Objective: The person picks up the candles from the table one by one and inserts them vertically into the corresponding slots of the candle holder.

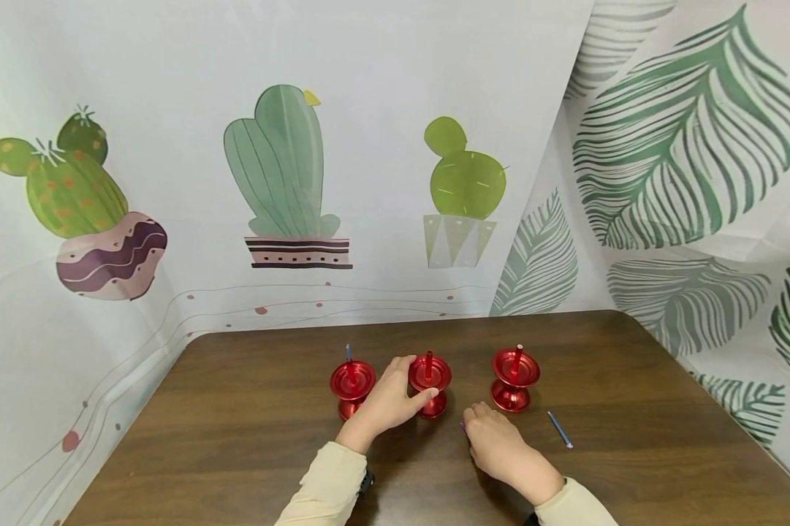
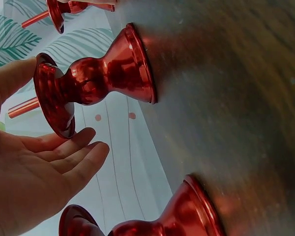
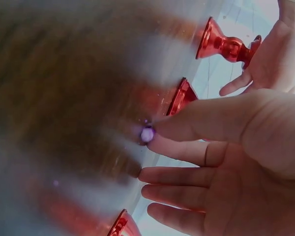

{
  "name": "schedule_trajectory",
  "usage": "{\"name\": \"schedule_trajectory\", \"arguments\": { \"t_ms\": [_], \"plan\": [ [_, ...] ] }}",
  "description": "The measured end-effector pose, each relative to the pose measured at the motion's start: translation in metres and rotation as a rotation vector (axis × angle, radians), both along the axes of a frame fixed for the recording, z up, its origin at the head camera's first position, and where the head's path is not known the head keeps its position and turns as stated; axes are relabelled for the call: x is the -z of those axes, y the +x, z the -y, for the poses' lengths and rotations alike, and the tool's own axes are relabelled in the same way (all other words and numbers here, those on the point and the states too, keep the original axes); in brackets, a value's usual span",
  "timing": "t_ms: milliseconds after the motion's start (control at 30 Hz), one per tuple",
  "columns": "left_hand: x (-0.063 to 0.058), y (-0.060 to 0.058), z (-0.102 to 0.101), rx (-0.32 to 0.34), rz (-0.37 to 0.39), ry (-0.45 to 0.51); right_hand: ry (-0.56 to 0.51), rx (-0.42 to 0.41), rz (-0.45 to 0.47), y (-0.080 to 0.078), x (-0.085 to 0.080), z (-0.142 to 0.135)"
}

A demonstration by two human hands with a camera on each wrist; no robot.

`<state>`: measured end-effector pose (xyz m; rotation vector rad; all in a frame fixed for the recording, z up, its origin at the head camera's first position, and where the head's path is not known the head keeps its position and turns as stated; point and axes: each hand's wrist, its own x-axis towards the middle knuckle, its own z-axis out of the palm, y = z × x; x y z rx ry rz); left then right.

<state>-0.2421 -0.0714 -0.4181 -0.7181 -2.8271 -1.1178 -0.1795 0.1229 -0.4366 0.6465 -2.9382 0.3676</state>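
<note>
Purple stick [image 3: 147,134] is lying between the nearly closed, pinching fingers of the right hand [image 1: 496,442], showing end-on in the right wrist view. Beyond and left of those fingers, the middle red candle holder [image 1: 435,374] is standing upright; the nearer left hand [image 1: 389,398] is holding its rim, fingers partly open.

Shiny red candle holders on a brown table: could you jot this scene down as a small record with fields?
Left holder: shiny red, with a slim blue stick upright in it
Middle holder: shiny red, left hand gripping its dish
Right holder: shiny red, standing untouched
Right hand: pinching a small purple thing, mostly hidden
Lying loose: thin blue rod with a pale tip, on the brown wooden table
</note>
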Motion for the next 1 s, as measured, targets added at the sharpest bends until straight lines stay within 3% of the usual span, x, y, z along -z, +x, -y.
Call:
{"name": "schedule_trajectory", "arguments": {
  "t_ms": [567,833,1000],
  "plan": [
    [0.0,0.001,0.0,-0.002,0.002,0.002,0.038,0.01,-0.04,0.003,0.004,0.003],
    [0.001,0.001,0.0,0.008,-0.021,0.002,-0.037,-0.002,-0.017,0.003,-0.005,0.0],
    [0.002,0.0,0.0,0.002,-0.017,0.0,-0.12,-0.036,-0.063,0.001,-0.013,-0.005]
  ]
}}
